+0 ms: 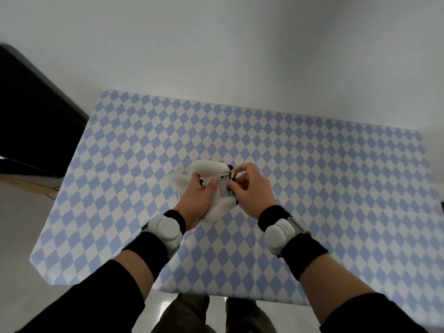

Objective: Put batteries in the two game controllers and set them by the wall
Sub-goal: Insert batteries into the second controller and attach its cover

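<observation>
Holding the white game controller (211,186) at the centre of the frame, your left hand (198,200) wraps its lower grip with the back turned up, so the open battery bay (224,188) faces you. Your right hand (249,191) is pinched narrow on a gold-ended battery (233,176), which sits just at the upper right edge of the bay, touching or nearly touching the shell. By the look of it, you are in the loading step for this controller, with the cell not yet seated; whether another cell already lies in the bay is hard to tell, since your fingers and the small scale hide most of it. A second white shape (179,181) pokes out to the left behind the held controller, resting on the checked tabletop (312,164); it may be the other controller, though too little shows to be sure. Nothing stands along the wall (240,56) at the top of the frame, so placing both controllers there is left, as is closing the bay.
</observation>
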### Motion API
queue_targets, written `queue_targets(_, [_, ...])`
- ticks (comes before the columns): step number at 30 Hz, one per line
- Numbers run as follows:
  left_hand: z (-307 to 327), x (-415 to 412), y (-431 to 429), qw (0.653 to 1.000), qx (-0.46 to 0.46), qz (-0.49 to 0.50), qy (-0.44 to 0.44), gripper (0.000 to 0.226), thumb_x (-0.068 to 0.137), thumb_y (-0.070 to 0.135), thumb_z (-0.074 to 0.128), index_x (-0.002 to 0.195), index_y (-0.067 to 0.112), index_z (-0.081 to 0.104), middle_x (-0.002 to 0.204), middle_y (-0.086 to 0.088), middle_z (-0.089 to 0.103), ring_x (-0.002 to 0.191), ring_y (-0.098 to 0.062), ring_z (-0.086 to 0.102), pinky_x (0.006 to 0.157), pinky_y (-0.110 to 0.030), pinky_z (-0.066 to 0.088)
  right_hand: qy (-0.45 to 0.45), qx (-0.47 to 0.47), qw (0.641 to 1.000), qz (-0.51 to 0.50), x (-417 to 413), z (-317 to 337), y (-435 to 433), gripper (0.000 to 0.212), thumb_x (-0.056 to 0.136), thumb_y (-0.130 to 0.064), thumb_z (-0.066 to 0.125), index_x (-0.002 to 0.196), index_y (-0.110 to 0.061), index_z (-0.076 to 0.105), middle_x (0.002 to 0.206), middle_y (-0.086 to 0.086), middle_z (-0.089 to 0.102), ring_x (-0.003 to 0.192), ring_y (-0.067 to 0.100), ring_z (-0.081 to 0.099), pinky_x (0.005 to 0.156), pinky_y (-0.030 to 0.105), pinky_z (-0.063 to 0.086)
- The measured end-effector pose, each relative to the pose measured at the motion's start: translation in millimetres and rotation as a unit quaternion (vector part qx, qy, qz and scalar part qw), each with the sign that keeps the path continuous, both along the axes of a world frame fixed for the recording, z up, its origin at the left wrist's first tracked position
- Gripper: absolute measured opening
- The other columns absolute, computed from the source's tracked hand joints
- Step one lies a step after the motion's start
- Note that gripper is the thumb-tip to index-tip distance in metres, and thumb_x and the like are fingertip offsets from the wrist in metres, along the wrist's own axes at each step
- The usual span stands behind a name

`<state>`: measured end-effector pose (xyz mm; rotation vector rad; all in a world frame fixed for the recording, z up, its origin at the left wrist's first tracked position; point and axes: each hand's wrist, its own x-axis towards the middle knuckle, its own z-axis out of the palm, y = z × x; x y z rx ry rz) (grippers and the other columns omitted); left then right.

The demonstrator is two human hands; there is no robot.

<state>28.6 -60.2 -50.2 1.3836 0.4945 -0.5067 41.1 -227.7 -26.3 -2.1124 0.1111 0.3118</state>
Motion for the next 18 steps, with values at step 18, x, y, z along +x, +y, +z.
queue_targets(18, [2.5, -9.8, -19.6, 0.996, 0.059, -0.054, -0.045, 0.029, 0.107, 0.035, 0.056, 0.134, 0.030, 0.046, 0.122, -0.013, 0.075, 0.109, -0.033, 0.075, 0.095, -0.059, 0.061, -0.098, -0.043, 0.994, 0.034, -25.0, -4.6, -6.7, 0.010, 0.094, -0.013, 0.066, 0.096, -0.015, 0.075, 0.081, -0.005, 0.073, 0.071, 0.012, 0.065, 0.066, 0.019, 0.052])
